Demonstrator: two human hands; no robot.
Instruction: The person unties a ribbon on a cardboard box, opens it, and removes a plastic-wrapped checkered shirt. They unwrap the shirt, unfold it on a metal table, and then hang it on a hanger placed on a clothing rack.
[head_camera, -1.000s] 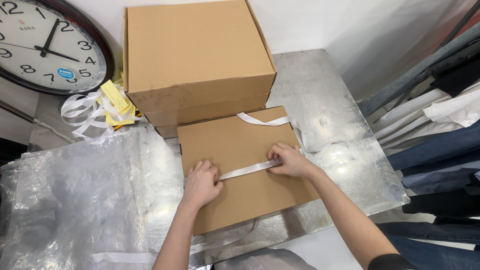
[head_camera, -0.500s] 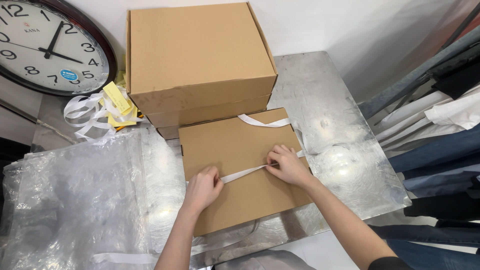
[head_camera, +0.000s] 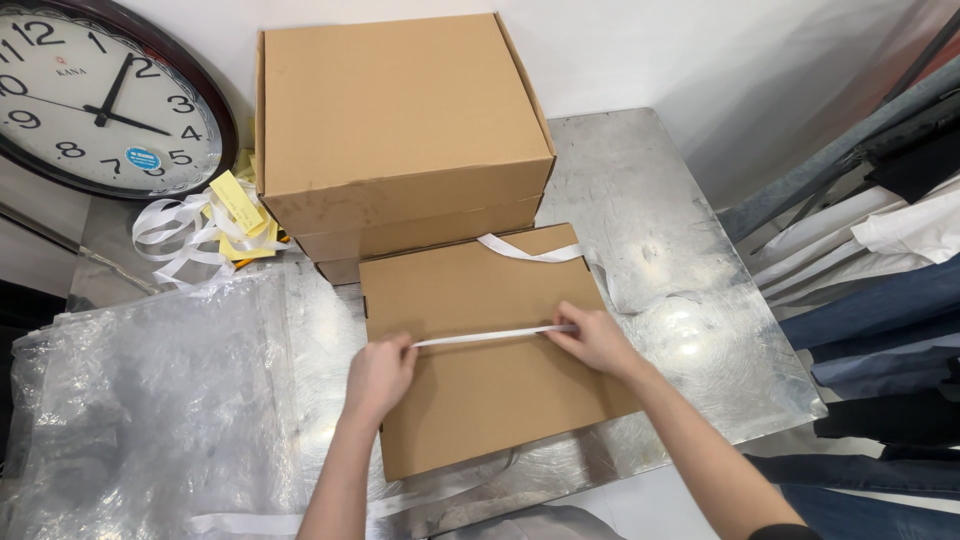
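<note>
The left hand (head_camera: 378, 372) has been moved a little down and to the left across the flat cardboard box (head_camera: 490, 345), from near the box's middle to its left edge in the lower centre of the frame. The right hand (head_camera: 592, 338) has been shifted slightly down and to the right. The stretch of white strap (head_camera: 490, 336) held between the two hands has thereby been lengthened and drawn straighter, and it is now laid almost level across the box lid, where a second ago it was slanted upward to the right.
</note>
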